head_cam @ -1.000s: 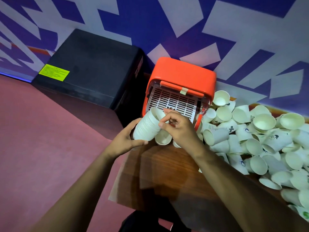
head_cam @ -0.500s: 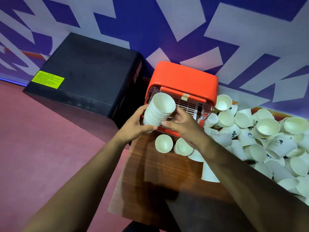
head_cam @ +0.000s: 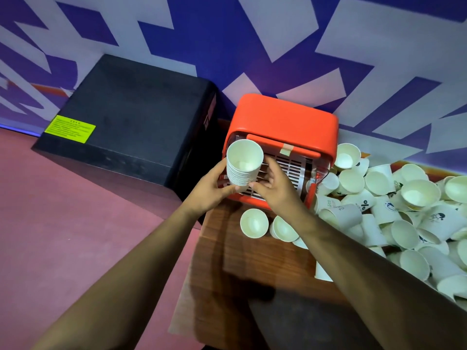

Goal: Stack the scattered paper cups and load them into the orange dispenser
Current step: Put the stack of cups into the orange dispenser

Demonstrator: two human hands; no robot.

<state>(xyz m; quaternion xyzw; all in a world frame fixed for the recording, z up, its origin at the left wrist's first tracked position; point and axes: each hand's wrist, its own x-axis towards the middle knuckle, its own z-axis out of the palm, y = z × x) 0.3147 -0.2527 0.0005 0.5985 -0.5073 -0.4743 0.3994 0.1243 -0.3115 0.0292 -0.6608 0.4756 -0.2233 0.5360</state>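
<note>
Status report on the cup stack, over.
Left hand, right hand both grip cup stack. Stack before orange dispenser front, not yet loaded. Two loose cups on table below.

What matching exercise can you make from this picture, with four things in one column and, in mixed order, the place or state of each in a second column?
Column one
1. stack of cups
2. orange dispenser
3. black box
4. loose cups

Column two
A. lie scattered on the right part of the table
B. held between the left hand and the right hand
C. bears a yellow label, left of the table
D. stands on the table, behind both hands

Pairs: 1-B, 2-D, 3-C, 4-A
</note>
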